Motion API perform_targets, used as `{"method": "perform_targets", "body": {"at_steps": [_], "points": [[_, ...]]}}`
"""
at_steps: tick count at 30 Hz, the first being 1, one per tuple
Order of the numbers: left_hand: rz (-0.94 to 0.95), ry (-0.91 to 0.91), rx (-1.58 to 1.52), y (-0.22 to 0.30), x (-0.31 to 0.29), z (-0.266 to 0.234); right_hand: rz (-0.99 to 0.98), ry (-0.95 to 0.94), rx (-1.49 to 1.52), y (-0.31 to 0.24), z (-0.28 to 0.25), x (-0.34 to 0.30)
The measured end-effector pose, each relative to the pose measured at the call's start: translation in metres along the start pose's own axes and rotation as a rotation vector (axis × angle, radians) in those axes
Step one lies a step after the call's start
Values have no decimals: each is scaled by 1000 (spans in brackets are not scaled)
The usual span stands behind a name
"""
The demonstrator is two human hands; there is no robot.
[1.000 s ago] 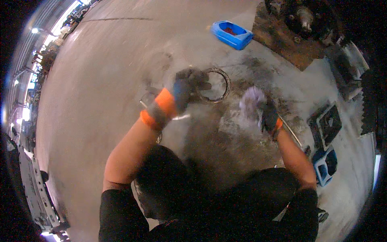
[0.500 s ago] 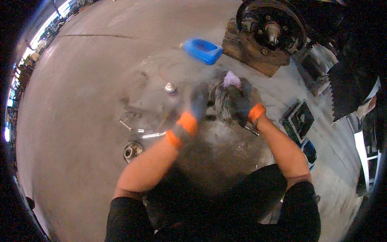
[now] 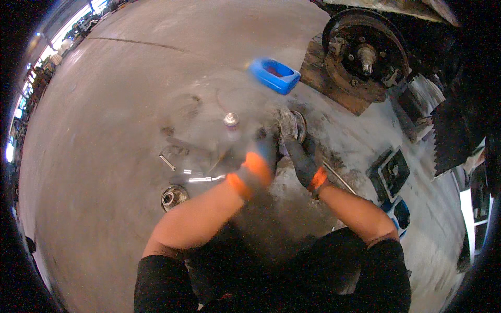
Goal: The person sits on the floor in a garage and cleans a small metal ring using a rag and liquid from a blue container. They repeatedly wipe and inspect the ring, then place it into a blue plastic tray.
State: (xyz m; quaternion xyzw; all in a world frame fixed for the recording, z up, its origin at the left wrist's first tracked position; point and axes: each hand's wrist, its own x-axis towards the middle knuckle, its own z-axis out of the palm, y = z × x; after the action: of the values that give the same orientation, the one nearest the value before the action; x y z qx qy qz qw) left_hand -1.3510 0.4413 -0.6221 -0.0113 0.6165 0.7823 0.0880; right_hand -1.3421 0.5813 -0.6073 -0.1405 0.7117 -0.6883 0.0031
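Note:
A round, greasy metal wheel hub [image 3: 298, 127] with a shiny rim stands tilted on the floor before me. My right hand [image 3: 303, 160], in a dark glove with an orange cuff, is wrapped round its near right side. My left hand [image 3: 267, 148], gloved the same way, is at the left side of the hub and smeared by motion, so its fingers cannot be made out. A small pale lilac patch, perhaps cloth, shows between the hands. A long thin metal bar [image 3: 339, 178] lies just right of my right wrist.
Left lie a wrench [image 3: 167, 162], a socket tool [image 3: 206, 179] and a flanged round part [image 3: 174, 197]. A spray can [image 3: 230, 120] and a cut-open blue jug [image 3: 275, 76] stand farther off. Far right is a brake assembly [image 3: 367, 58] with a spindle; nearer, a black tray [image 3: 394, 175].
The hub has turned, so its shiny rim now shows at the right. My right hand has moved lower on it, and the lilac cloth that was on top is mostly hidden. The view has shifted slightly.

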Motion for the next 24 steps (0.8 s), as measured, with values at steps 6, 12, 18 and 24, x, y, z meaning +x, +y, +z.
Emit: {"method": "perform_targets", "body": {"at_steps": [6, 12, 18, 24], "points": [[106, 61, -1025, -50, 44, -28, 75, 208, -153, -31, 2, 8], [460, 378, 400, -50, 48, -18, 35, 163, -391, -42, -20, 15], [330, 82, -332, -11, 24, -23, -163, 69, -611, -45, -35, 32], [406, 78, -568, 23, 3, 8, 71, -18, -145, -64, -25, 23]]}}
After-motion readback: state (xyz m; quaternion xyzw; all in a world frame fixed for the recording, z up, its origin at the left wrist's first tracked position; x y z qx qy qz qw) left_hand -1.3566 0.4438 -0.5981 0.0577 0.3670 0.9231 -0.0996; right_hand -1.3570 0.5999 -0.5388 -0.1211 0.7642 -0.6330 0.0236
